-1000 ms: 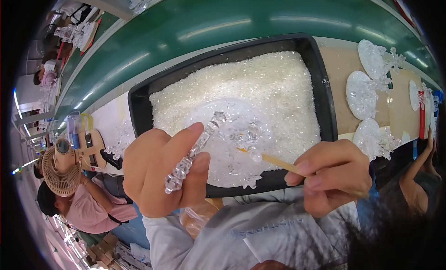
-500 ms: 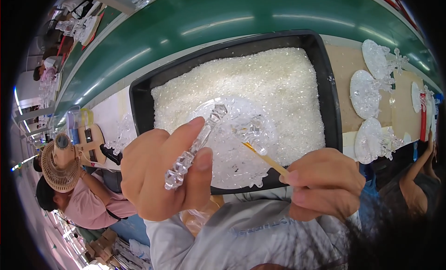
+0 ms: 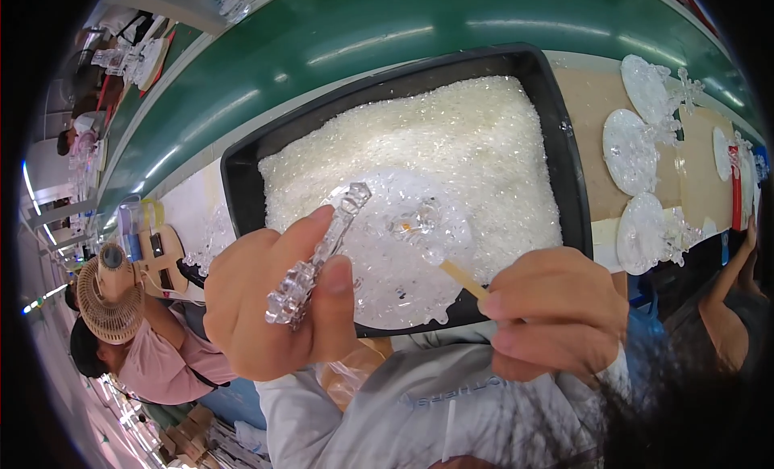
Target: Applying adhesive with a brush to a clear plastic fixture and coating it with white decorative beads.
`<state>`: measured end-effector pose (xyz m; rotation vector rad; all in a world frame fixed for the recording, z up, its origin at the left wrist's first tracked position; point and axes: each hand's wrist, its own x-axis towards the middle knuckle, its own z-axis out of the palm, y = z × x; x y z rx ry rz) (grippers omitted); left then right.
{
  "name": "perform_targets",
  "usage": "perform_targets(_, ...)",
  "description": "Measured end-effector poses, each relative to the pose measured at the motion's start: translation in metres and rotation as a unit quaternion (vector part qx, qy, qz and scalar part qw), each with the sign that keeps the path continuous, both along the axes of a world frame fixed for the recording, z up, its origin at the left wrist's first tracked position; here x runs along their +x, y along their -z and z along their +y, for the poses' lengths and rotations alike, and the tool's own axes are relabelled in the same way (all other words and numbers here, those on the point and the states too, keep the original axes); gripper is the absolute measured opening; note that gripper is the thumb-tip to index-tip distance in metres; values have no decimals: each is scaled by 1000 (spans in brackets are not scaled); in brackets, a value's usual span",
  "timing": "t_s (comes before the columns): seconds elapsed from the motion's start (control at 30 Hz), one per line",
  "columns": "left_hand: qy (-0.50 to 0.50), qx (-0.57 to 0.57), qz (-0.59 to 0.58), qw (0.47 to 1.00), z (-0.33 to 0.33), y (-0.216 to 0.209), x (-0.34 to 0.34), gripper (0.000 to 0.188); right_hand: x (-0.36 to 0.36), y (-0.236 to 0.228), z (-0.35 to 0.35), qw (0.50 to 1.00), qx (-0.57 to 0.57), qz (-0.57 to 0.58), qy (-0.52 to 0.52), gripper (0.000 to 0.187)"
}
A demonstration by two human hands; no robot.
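A clear, faceted crystal stem (image 3: pixel 318 255), knobbly and glassy, stands tilted in the left hand (image 3: pixel 274 304), pinched between thumb and curled fingers above the near edge of the black tray (image 3: pixel 564 170) of crystal beads, while the right hand (image 3: pixel 556 312) closes its fingers around a thin wooden stick (image 3: pixel 461 277).

A clear faceted crystal stem (image 3: pixel 318 255) tilts up over the near edge of a black tray (image 3: pixel 556 146); beside it, a clear round dish (image 3: pixel 403 259) and thin wooden stick (image 3: pixel 461 277)
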<state>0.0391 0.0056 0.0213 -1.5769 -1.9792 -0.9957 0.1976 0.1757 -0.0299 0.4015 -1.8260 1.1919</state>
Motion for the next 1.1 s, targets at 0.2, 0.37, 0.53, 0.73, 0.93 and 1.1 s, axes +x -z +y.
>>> perform_targets(0.2,-12,-24,-21,999,-3,2,-1,21,15,-14,6,996,-32,-82,-19,35)
perform_targets(0.37,-8,-36,-21,999,-5,2,-2,21,11,-10,-1,994,-46,-103,-5,49)
perform_targets(0.53,71,13,17,997,-2,6,-11,25,16,-13,4,991,-79,-102,-25,40)
perform_targets(0.73,143,-74,21,987,-10,-14,-18,30,12,-9,8,992,-75,-102,3,32)
perform_targets(0.93,235,-227,58,943,-21,-39,-33,43,18,-6,7,979,-193,-68,-4,29)
perform_targets(1.1,277,-178,84,941,-23,-33,-36,41,18,-10,17,983,-159,-92,-18,35)
